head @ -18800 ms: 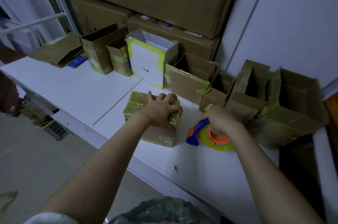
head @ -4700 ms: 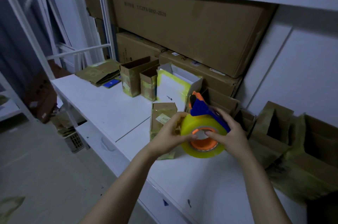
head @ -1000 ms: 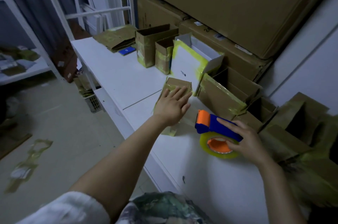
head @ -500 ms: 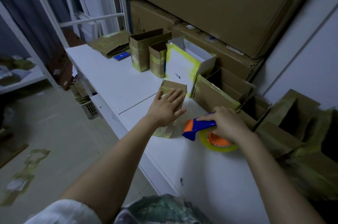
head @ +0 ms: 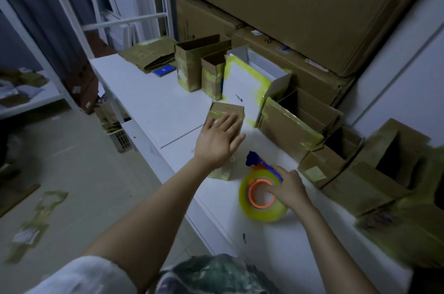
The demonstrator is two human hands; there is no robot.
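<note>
While left hand [head: 217, 142] spreads, box [head: 227, 109] under fingers [head: 231, 121]

Stockroom or packing room, big cardboard cartons [head: 300, 0] stacked against the wall, small taped boxes [head: 288, 125] lining a white bench [head: 149, 101], metal shelving [head: 72, 17], tape scraps [head: 31, 226] on the floor

Small box [head: 227, 111]: matt brown cardboard, banded with shiny yellowish tape. Right of it the tape roll [head: 262, 215] gleams, glossy translucent yellow on an orange plastic core [head: 251, 192], blue plastic handle [head: 253, 158]. Beneath the box, the table [head: 153, 101] — smooth white, matt.
</note>
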